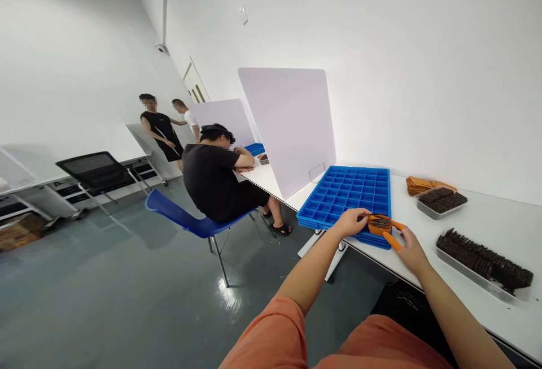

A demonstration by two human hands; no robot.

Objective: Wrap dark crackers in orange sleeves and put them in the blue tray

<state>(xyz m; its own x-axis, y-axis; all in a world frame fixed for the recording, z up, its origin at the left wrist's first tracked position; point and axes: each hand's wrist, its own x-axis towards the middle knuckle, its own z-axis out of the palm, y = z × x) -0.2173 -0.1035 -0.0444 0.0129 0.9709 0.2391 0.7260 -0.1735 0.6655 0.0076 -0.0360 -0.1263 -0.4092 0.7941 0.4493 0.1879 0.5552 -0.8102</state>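
Note:
Over the near edge of the blue compartment tray [334, 195], both hands are at a small orange packet [380, 224] with thin dark strips showing at its top. My left hand [352, 223] is closed, thumb and fingers pinching the packet's left side. From the right, my right hand [411, 251] grips the packet between thumb and finger, both with orange covers on their tips. The exact kind of packet cannot be made out. Square cells divide the tray, which lies on the white table [417, 233].
Clear plastic boxes of dark strips, a nearer box [470, 284] and a farther box [442, 211], stand right of my hands. Behind lies a stack of orange sheets [427, 184]. A white divider [292, 126] rises left; beyond, a seated person [212, 182] leans on the table.

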